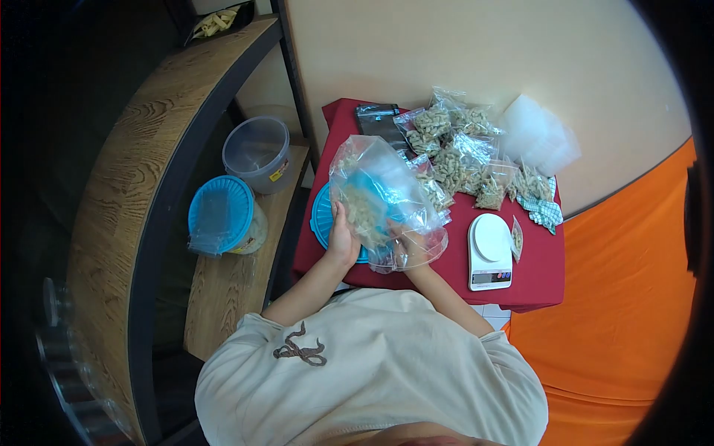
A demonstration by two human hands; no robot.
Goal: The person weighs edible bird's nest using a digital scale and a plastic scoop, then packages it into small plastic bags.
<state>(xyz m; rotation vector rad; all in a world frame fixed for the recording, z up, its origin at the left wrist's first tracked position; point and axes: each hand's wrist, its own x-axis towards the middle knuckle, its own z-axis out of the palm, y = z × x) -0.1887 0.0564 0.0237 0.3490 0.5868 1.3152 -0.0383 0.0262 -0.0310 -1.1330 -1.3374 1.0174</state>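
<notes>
A large clear plastic bag (387,182) with pale, stick-like pieces in its lower left part is held up over the table. My left hand (343,238) grips the bag's left side, fingers pointing up along it. My right hand (411,247) is at the bag's near right end, seen through the loose clear plastic; its fingers are blurred and partly hidden. Under the bag shows a blue lid (321,215), mostly covered. Just beyond are several small clear packets (450,167) filled with similar pale pieces.
A white kitchen scale (491,251) stands on the red tablecloth (539,286), beside a small packet (517,239). Behind lie empty clear bags (539,137), a checked cloth (541,212) and a black pouch (379,123). Left, a wooden shelf (227,305) holds a clear tub (256,152) and a blue-lidded tub (223,212).
</notes>
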